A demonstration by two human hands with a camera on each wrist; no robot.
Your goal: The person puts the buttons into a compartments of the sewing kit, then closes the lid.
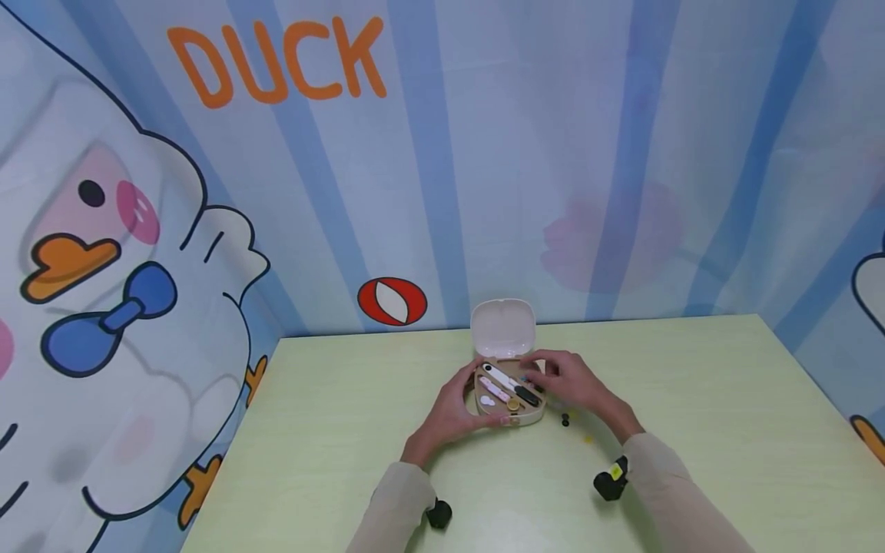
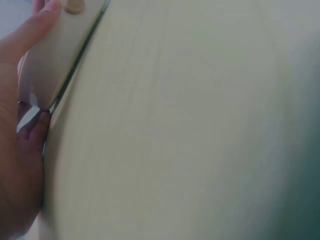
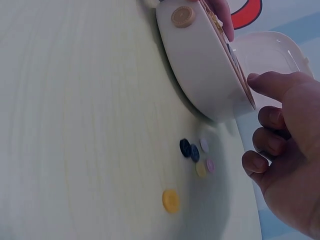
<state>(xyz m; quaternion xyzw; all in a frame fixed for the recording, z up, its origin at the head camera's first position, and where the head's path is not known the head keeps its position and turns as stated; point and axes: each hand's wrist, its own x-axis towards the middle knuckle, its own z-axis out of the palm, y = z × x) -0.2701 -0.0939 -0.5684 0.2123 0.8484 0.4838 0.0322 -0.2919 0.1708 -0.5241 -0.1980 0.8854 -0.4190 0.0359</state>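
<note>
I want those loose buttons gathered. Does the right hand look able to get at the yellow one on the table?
Probably yes: the yellow button lies bare on the table, beside the right hand, nothing between.

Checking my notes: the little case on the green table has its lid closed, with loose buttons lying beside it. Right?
Not quite: the case is open, its lid tipped back, as the head view shows. The loose buttons do lie beside it on the table.
</note>
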